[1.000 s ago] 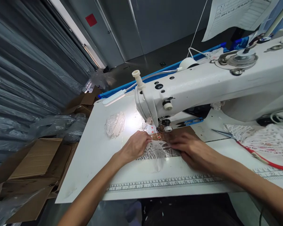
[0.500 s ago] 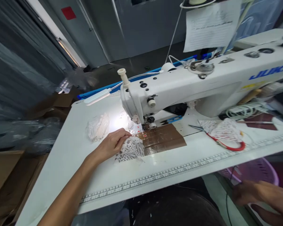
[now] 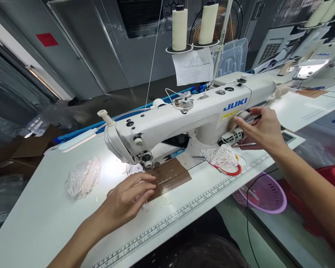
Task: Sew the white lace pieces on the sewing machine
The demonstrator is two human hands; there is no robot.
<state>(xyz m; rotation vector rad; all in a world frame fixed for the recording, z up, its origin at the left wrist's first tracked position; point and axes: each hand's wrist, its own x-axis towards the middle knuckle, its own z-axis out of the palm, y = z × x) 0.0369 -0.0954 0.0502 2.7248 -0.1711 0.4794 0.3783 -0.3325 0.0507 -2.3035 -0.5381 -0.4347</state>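
A white JUKI sewing machine (image 3: 184, 117) stands on a white table (image 3: 44, 219). My left hand (image 3: 127, 199) lies flat on a piece of white lace just in front of the needle and presser foot (image 3: 146, 163), beside a brown taped patch (image 3: 170, 176). My right hand (image 3: 261, 128) reaches to the machine's right end, fingers apart near the handwheel and a coil of white cord (image 3: 230, 137); it holds nothing that I can see.
A bundle of white lace (image 3: 82, 178) lies at the table's left. More lace and red-handled scissors (image 3: 226, 169) lie right of the needle. A ruler strip (image 3: 184, 214) runs along the front edge. A purple basket (image 3: 264, 193) sits below right. Thread cones (image 3: 180, 24) stand behind.
My right hand left the lace, dropped below the table edge, then rose to the machine's right end. My left hand stayed on the lace. The view swung right.
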